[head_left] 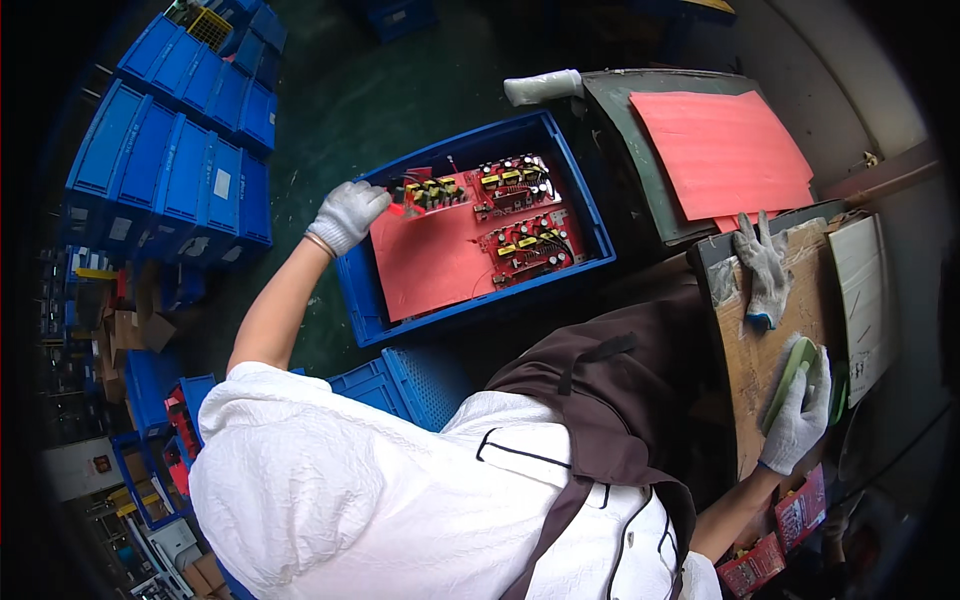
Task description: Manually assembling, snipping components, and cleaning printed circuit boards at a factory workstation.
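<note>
My left hand [347,215], in a whitish work glove, reaches over the left rim of a blue crate [352,300]. Its fingers are closed on the edge of a red circuit board [437,192] carrying yellow and dark components. Two more populated boards, an upper circuit board [513,186] and a lower circuit board [530,245], lie at the crate's right side. A pink sheet [430,262] covers the left part inside. At far right, my gloved right hand [800,415] grips a green-backed brush [790,375], its bristles by a brown board [745,390].
An unworn glove [765,272] lies on the brown board. Pink sheets [720,150] rest on a dark surface beyond it, beside a white roll [543,88]. Stacked blue crates [170,180] stand at left. More red boards [752,566] are at lower right.
</note>
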A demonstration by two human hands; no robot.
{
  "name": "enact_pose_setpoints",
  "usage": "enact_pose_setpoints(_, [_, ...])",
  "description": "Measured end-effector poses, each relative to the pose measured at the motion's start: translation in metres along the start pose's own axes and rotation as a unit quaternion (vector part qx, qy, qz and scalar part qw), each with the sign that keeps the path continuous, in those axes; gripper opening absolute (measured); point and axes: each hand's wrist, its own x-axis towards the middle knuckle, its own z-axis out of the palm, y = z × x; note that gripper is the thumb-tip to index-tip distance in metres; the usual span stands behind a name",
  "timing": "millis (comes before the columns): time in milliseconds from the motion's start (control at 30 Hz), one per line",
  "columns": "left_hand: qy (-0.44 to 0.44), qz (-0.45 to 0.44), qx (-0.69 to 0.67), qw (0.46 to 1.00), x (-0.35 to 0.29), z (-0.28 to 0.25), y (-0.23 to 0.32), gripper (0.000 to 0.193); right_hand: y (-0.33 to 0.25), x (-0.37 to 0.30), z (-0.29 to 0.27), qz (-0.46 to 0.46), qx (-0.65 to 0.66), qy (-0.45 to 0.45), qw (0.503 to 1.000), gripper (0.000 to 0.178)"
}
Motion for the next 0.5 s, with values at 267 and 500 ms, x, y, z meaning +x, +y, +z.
enact_pose_setpoints(267, [-0.109,-0.361,-0.144,0.915,-0.002,0.083,0.089,0.055,0.017,-0.015,-0.014,0.045,-0.008,0.009,0.999,0.042])
enact_pose_setpoints(500, [-0.253,-0.363,-0.101,0.891,0.073,0.091,0.114,0.094,0.030,-0.016,-0.015,0.043,0.001,-0.007,0.999,0.044])
